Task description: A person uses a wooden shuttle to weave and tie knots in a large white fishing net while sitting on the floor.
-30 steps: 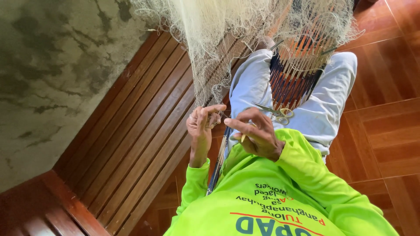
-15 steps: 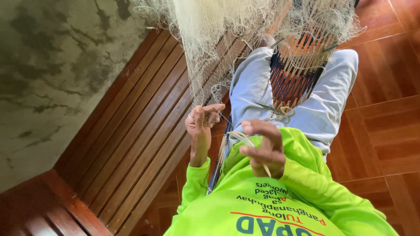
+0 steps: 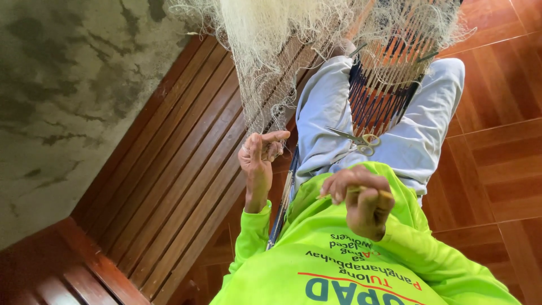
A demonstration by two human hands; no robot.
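Below the pale net (image 3: 271, 62), our left hand (image 3: 258, 155) pinched its mesh with closed fingers while our right hand (image 3: 361, 197) gripped a thin netting needle (image 3: 361, 190).

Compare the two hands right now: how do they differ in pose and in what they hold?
The left hand is raised at the pale net, fingers pinching its lower edge; the right hand sits nearer the chest, away from the net. The left hand holds only mesh; the right hand's grip is on a thin yellowish tool. Both come from bright green sleeves.
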